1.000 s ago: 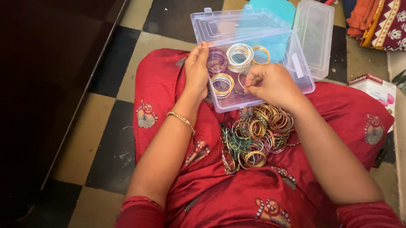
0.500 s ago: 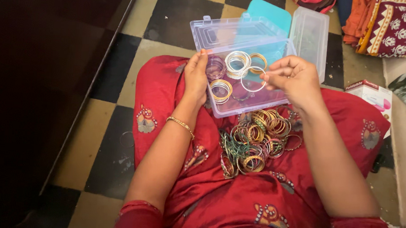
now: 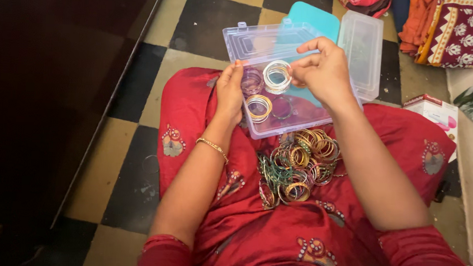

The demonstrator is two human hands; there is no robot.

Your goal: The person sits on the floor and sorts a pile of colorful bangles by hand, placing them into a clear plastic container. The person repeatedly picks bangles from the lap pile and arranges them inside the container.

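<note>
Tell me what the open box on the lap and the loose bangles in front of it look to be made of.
Box: looks like clear, glossy hard plastic; the red cloth shows through its walls, and it has moulded latches.
Loose bangles: probably metal or glass, in shiny gold, green and pink; they glint, but the picture cannot settle which.
</note>
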